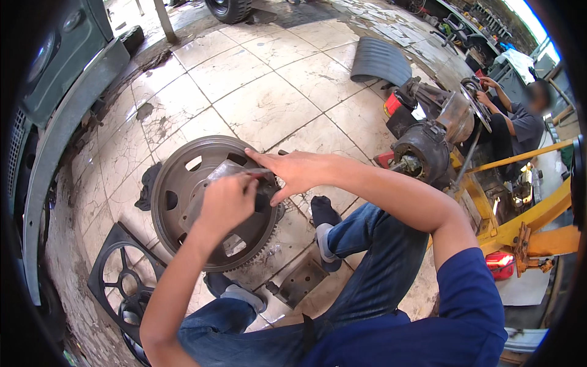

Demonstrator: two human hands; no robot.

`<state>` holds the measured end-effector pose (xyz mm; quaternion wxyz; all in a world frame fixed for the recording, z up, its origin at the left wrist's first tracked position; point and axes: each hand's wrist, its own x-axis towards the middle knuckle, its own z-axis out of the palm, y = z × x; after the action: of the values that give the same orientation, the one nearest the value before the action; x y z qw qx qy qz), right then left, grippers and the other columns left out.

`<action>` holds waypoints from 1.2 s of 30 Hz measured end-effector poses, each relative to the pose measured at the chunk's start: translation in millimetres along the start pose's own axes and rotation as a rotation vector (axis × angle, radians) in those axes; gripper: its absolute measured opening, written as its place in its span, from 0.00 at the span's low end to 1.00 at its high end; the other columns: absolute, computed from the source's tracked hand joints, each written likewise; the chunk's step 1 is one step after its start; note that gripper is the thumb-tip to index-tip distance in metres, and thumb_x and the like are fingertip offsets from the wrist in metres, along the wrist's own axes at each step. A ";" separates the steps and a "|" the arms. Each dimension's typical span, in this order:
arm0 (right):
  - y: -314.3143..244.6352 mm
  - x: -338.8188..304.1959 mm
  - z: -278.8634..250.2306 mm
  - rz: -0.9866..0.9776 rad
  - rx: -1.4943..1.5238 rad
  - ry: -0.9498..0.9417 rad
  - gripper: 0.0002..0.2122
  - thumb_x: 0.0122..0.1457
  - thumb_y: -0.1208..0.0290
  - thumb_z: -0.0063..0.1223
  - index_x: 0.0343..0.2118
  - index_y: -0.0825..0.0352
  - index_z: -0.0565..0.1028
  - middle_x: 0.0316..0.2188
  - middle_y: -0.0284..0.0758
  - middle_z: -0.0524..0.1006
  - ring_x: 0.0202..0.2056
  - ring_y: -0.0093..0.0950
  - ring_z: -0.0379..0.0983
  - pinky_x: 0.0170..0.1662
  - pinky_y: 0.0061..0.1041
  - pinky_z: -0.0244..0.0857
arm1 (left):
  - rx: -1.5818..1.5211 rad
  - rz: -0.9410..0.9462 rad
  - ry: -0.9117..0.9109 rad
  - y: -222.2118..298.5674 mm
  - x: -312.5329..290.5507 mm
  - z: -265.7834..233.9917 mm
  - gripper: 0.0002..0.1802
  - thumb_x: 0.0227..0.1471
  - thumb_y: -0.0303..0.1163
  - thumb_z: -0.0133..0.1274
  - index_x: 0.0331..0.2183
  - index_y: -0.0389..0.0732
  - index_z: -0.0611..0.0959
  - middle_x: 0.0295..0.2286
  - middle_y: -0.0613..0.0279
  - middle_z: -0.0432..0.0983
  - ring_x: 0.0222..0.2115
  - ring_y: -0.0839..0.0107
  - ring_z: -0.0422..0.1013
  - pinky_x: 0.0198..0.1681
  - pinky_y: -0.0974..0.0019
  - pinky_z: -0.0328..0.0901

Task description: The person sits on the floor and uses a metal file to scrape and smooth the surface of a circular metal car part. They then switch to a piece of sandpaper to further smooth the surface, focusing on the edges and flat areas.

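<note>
A large dark metal flywheel (166,223) with teeth along its edge and openings in its face lies in front of my feet. My left hand (227,203) is above its middle, fingers pinched together. A thin reddish piece shows at those fingertips, too small to name. My right hand (292,173) reaches over the wheel's far right edge with thumb and fingers apart, the fingertips at the rim. Between both hands is a dark area whose details I cannot make out. A shiny greyish flat piece (225,169) shows at the hub, partly covered by my left hand.
A black fan-like frame (125,269) lies at lower left; a metal block with holes (301,282) sits between my feet. A vehicle's bumper (67,147) borders the left. At right are a greasy axle housing (422,150), yellow stand (513,223) and a person (523,125) working.
</note>
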<state>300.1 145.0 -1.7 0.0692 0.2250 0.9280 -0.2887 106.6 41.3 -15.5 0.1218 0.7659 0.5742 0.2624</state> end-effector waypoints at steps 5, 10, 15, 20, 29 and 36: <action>5.8 -2.1 2.6 0.001 0.036 0.024 0.62 0.45 0.51 0.72 0.70 0.68 0.31 0.58 0.60 0.66 0.50 0.54 0.73 0.52 0.42 0.69 | 0.028 -0.155 -0.100 7.9 5.7 -10.7 0.12 0.55 0.33 0.53 0.38 0.41 0.87 0.36 0.50 0.82 0.33 0.49 0.78 0.37 0.53 0.73; 6.2 -0.7 5.2 -0.005 0.019 0.035 0.63 0.45 0.52 0.72 0.70 0.66 0.29 0.57 0.59 0.67 0.48 0.54 0.74 0.50 0.43 0.70 | -0.021 0.023 -0.052 18.8 -4.9 5.8 0.12 0.55 0.32 0.52 0.38 0.43 0.87 0.38 0.53 0.82 0.32 0.52 0.79 0.35 0.53 0.73; 6.1 -3.5 3.0 0.025 0.045 0.011 0.63 0.45 0.52 0.72 0.70 0.65 0.30 0.56 0.57 0.69 0.47 0.53 0.74 0.50 0.43 0.70 | -0.007 -0.102 -0.075 13.6 7.5 1.5 0.12 0.55 0.32 0.51 0.38 0.43 0.87 0.38 0.56 0.82 0.32 0.53 0.79 0.34 0.54 0.73; 5.8 -3.9 3.8 0.014 0.043 0.020 0.60 0.47 0.54 0.70 0.71 0.60 0.30 0.57 0.57 0.68 0.47 0.53 0.75 0.51 0.44 0.70 | 0.023 0.023 -0.025 5.3 0.8 15.1 0.12 0.56 0.32 0.51 0.37 0.43 0.87 0.37 0.56 0.82 0.31 0.52 0.79 0.33 0.53 0.74; 9.8 -2.3 4.0 0.003 0.001 0.069 0.61 0.46 0.51 0.71 0.71 0.61 0.31 0.58 0.58 0.67 0.51 0.52 0.73 0.54 0.42 0.69 | 0.016 0.039 -0.006 19.6 -0.4 9.5 0.11 0.54 0.32 0.52 0.36 0.42 0.87 0.41 0.55 0.81 0.31 0.53 0.79 0.32 0.52 0.73; 1.4 0.2 8.2 -0.003 0.052 0.028 0.59 0.47 0.55 0.70 0.71 0.59 0.32 0.59 0.56 0.67 0.53 0.50 0.71 0.56 0.40 0.66 | 0.111 0.009 0.010 -5.3 1.3 24.8 0.11 0.54 0.34 0.51 0.31 0.42 0.87 0.28 0.54 0.82 0.26 0.52 0.79 0.28 0.54 0.73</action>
<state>300.5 141.4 -9.2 0.0499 0.2294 0.9214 -0.3097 115.9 47.0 -38.4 0.0750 0.7727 0.5850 0.2345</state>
